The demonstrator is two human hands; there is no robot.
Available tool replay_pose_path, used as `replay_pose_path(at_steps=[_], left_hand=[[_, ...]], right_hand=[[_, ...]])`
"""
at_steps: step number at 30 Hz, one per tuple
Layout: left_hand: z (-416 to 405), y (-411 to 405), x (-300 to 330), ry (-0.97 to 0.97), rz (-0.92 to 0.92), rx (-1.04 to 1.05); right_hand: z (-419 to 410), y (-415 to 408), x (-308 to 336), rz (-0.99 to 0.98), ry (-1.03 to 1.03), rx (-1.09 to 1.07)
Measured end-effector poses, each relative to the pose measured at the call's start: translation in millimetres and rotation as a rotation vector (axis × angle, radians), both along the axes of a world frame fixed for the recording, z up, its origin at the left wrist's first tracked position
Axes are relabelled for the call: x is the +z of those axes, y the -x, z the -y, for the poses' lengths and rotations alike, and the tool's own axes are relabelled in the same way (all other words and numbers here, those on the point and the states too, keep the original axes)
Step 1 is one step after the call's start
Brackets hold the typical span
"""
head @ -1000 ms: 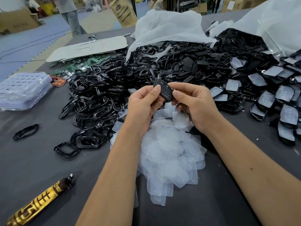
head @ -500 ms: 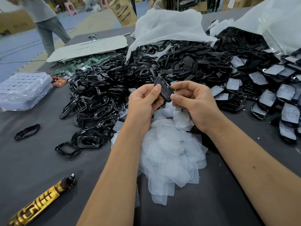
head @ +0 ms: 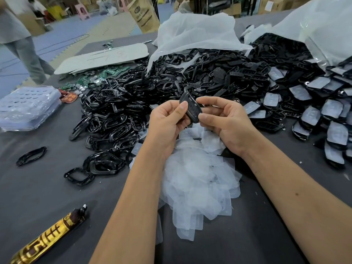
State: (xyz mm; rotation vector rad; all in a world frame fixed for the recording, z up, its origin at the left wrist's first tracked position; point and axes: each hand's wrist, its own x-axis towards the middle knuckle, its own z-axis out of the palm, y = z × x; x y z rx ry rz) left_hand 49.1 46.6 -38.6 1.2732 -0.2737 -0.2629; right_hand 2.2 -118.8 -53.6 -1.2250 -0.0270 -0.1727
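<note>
I see both hands raised just above the far edge of the heap of translucent white plastic pads (head: 198, 180), which I take as my landmark. Between them is 1 small black plastic key-fob shell (head: 191, 109), tilted and clear of the grey cloth-covered table (head: 38, 197). My left hand (head: 167, 121) pinches the shell's left edge, thumb pressed on its face and the other fingers curled under it. My right hand (head: 228, 122) grips the right side, forefinger curved over the far end and thumb against the near end. Its remaining fingers are loosely bent behind the shell; I cannot tell whether they touch it.

Left of the heap and touching it spreads a pile of glossy black plastic frames (head: 118, 115). 1 stray black frame (head: 31, 156) lies well apart, further left. Right of the heap are black shells fitted with pale pads (head: 323, 119). Near-left of the heap, well apart, lies a gold-and-brown tube (head: 47, 237). Far-left, beyond the frames, sit small green circuit boards (head: 106, 73).
</note>
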Motion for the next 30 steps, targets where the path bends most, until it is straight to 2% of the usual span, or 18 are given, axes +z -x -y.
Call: replay_pose_path(at_steps=[4, 9, 15, 20, 26, 30], left_hand=[[3.6, 4.6, 0.8, -0.040, -0.012, -0.043], [3.5, 6.1, 4.4, 0.007, 0.001, -0.093], [5.7, 7.0, 9.7, 0.047, 0.032, -0.137], [26.1, 8.5, 13.9, -0.056, 0.050, -0.026], [93.1, 19.2, 45.2, -0.154, 0.050, -0.100], [152.3, 39.8, 48.5, -0.514, 0.384, -0.062]], right_hand=[[1.3, -0.3, 1.5, -0.018, -0.144, 0.014], [6.0, 4.3, 2.9, 0.024, -0.237, 0.069], [11.3, 11.3, 12.7, 0.068, -0.208, 0.109], [33.5, 18.7, 31.5, 0.075, 0.191, -0.179], [93.9, 48.0, 58.8, 0.143, 0.768, -0.491], [130.9, 70.8, 68.3, 0.054, 1.145, -0.660]])
